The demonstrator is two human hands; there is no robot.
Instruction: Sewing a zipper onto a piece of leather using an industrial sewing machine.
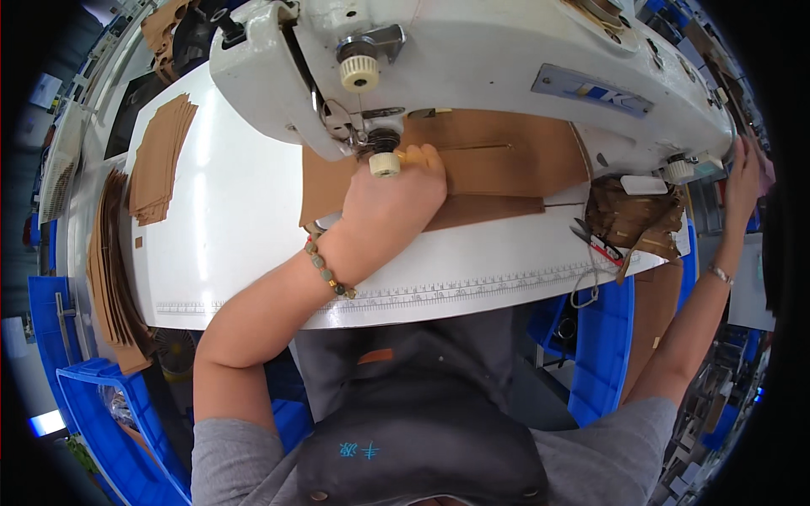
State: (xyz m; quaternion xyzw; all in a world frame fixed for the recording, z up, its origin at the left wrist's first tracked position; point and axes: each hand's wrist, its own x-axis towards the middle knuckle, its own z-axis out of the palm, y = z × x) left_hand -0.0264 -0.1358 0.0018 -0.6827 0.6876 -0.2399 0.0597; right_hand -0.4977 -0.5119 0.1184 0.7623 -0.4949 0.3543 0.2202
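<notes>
1. The brown panel point(523, 160) lies on the white table point(253, 228) beneath the sewing machine point(481, 59), its long axis and slit running left to right.
2. The left hand point(395, 192), fingers curled nearly into a fist, rests over the panel beside the needle; I cannot tell whether it grips anything.
3. The right hand point(742, 173) reaches the machine's far right end, fingers fairly straight; its hold is unclear.
4. Two brown stacks point(160, 160) stand left; one pair of snips point(601, 244) lies right.
5. The machine's knob hides some left fingertips.
</notes>
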